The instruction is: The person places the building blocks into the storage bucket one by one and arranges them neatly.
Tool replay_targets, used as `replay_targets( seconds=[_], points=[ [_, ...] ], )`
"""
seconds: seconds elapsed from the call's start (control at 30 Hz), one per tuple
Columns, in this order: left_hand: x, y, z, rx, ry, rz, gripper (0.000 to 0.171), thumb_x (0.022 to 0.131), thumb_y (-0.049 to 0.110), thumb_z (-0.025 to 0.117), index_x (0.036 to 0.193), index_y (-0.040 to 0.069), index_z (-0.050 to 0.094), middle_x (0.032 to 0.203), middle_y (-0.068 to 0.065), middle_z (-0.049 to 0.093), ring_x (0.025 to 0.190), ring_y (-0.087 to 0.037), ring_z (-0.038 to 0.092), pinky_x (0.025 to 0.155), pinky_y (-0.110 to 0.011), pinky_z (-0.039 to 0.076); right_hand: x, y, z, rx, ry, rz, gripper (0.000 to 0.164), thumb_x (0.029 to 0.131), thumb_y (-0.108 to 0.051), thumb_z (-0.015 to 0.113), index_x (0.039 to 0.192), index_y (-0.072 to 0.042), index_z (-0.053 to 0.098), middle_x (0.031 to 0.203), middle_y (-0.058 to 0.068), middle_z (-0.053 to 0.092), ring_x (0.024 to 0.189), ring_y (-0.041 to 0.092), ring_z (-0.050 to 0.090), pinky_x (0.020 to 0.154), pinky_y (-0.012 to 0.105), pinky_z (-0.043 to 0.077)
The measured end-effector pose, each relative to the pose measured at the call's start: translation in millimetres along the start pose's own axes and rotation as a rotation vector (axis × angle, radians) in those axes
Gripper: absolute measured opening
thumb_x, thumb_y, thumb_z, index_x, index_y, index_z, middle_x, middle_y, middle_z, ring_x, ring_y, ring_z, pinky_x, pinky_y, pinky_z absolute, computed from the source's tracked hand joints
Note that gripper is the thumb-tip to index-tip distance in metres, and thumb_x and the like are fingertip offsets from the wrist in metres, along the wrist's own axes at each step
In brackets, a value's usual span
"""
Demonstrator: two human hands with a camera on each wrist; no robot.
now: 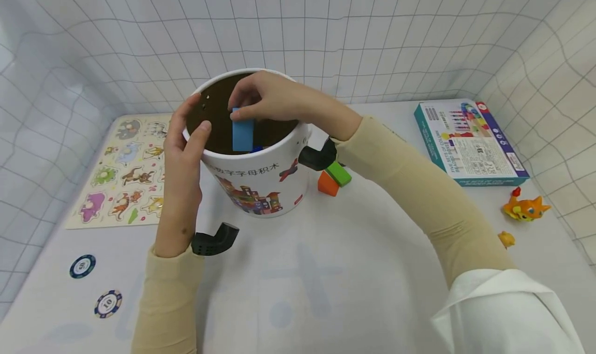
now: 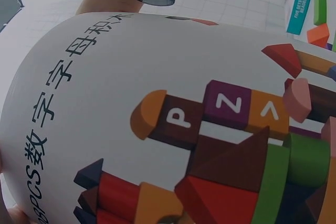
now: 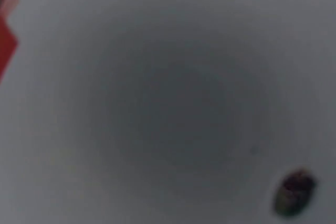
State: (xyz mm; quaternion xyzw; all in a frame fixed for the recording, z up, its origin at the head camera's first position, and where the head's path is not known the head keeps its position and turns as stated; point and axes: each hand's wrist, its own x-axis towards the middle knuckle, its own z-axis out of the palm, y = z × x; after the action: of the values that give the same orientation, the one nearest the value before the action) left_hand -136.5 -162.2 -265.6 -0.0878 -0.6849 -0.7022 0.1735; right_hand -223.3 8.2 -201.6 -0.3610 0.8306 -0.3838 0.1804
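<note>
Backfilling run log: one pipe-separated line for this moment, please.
right hand: pinches blue block at mouth of bucket | left hand: holds bucket rim | bucket: upright on table | green block, orange block: beside bucket

One bucket (image 1: 288, 160); at least four blocks (image 1: 243, 134); one box (image 1: 472, 144); one puzzle (image 1: 118, 162); two chips (image 1: 83, 266); two figurines (image 1: 525, 209)

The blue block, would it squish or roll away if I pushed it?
The blue block probably wouldn't squish: its edges look straight even though the right hand pinches it. It would likely slide rather than roll, because the side we see is flat. It's probably light too, as one hand holds it up.
</note>
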Motion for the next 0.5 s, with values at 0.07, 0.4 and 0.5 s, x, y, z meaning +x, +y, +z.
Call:
replay_targets(
  seconds=[0.07, 0.4, 0.5],
  points=[
    [-0.3, 0.0, 0.5, 0.001, 0.0, -0.002, 0.043, 0.088, 0.018, 0.05, 0.131, 0.017, 0.043, 0.134, -0.003, 0.036, 0.122, -0.019, 0.031, 0.096, -0.037, 0.028, 1.6, -0.2, 1.6, 0.064, -0.026, 0.02, 0.024, 0.084, -0.023, 0.061, 0.103, -0.009, 0.059, 0.095, 0.004, 0.06, 0.086, 0.014, 0.055, 0.076, 0.024, 0.046],
    [-1.3, 0.1, 0.8, 0.02, 0.0, 0.003, 0.043, 0.088, 0.017, 0.05, 0.131, 0.016, 0.043, 0.134, -0.003, 0.036, 0.121, -0.02, 0.033, 0.097, -0.037, 0.028, -2.8, -7.8, 4.8, 0.253, -0.148, 0.023, 0.024, 0.088, -0.02, 0.054, 0.103, -0.002, 0.057, 0.083, 0.017, 0.062, 0.076, 0.026, 0.064, 0.07, 0.031, 0.05],
    [-1.6, 0.6, 0.9, 0.02, -0.001, -0.001, 0.043, 0.088, 0.018, 0.05, 0.131, 0.016, 0.042, 0.134, -0.003, 0.036, 0.121, -0.019, 0.032, 0.097, -0.037, 0.027, -14.6, -14.4, 5.0, 0.326, -0.014, -0.053, 0.02, 0.09, -0.014, 0.051, 0.101, 0.001, 0.057, 0.084, 0.018, 0.061, 0.077, 0.027, 0.063, 0.071, 0.032, 0.05]
  ],
)
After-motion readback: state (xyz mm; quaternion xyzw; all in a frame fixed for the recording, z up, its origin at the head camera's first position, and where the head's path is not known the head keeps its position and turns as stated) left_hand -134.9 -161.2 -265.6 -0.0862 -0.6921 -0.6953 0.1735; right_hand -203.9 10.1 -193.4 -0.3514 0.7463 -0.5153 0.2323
